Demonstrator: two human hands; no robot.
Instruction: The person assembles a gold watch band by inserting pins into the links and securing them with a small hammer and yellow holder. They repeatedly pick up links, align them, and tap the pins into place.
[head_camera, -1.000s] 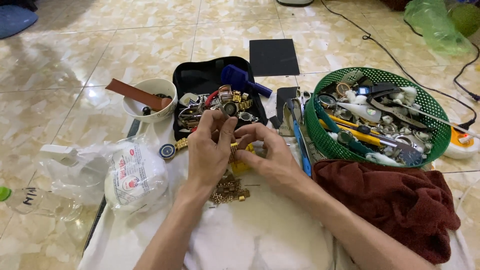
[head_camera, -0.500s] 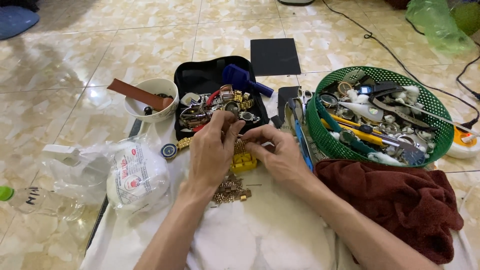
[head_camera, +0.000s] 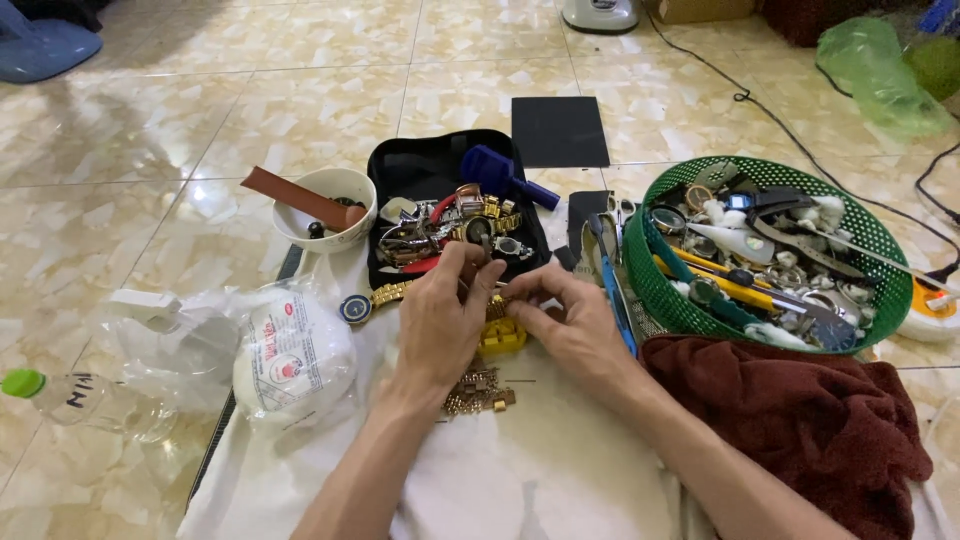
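Just below the frame's centre, the left hand (head_camera: 440, 320) and right hand (head_camera: 570, 325) meet over a small yellow block (head_camera: 503, 337) on the white cloth (head_camera: 540, 470). Both grips pinch narrowly on something tiny; what, I cannot tell. Likely light, stiff and slippery, so best held by its edges.

Both hands together at centre, fingertips meeting.
Left hand (head_camera: 440, 320) back-up, fingers curled down, thumb and index pinched. Right hand (head_camera: 568, 322) angled in from the right, fingers bent towards the left fingertips. Both forearms bare, converging.
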